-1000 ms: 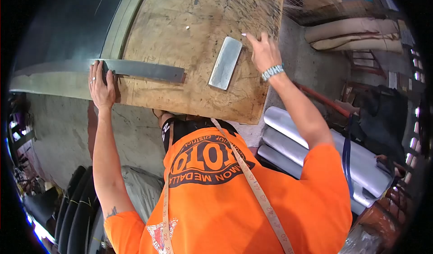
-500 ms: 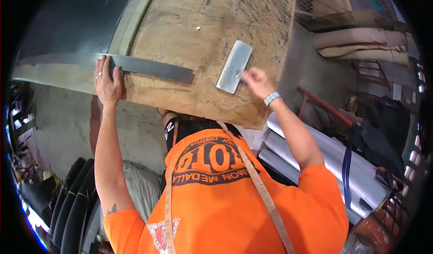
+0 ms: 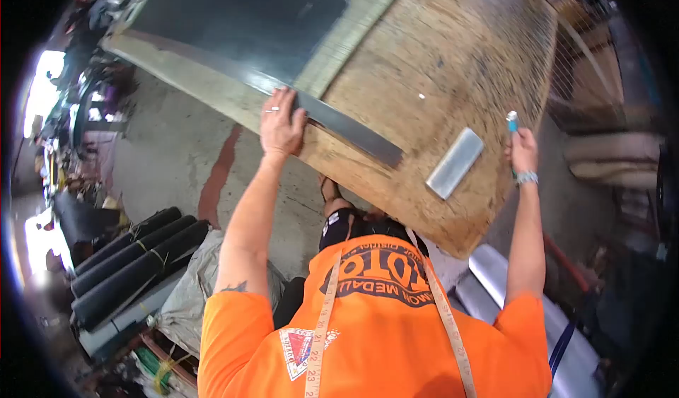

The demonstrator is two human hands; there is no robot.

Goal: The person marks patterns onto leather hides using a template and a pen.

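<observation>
My left hand point(image 3: 283, 126) lies flat with fingers stretched over a long grey metal strip point(image 3: 361, 138) along the near edge of the wooden work table point(image 3: 396, 66). The strip also borders a black sheet point(image 3: 247, 16) on the left. Over the table's right side, my right hand point(image 3: 523, 150) is closed around a small slim tool point(image 3: 513, 122), teal with a silvery end pointing up and away from me; its exact kind is unclear. Left of that hand, a flat silver-grey rectangular block point(image 3: 456, 163) rests on the bare wood.
A tiny white bit point(image 3: 421, 96) lies on the table. Black rolls point(image 3: 134, 271) are stacked at lower left beside a grey wrapped bundle point(image 3: 191, 292). Silvery rolls point(image 3: 495, 278) lie at lower right, with tan rolls point(image 3: 601, 161) farther back. A tape measure point(image 3: 318, 341) hangs over my shirt.
My right hand has moved from beside the block out to the right, raising the tool upright. My left hand stays on the strip. The view has turned, shifting the table rightward and tilting it.
</observation>
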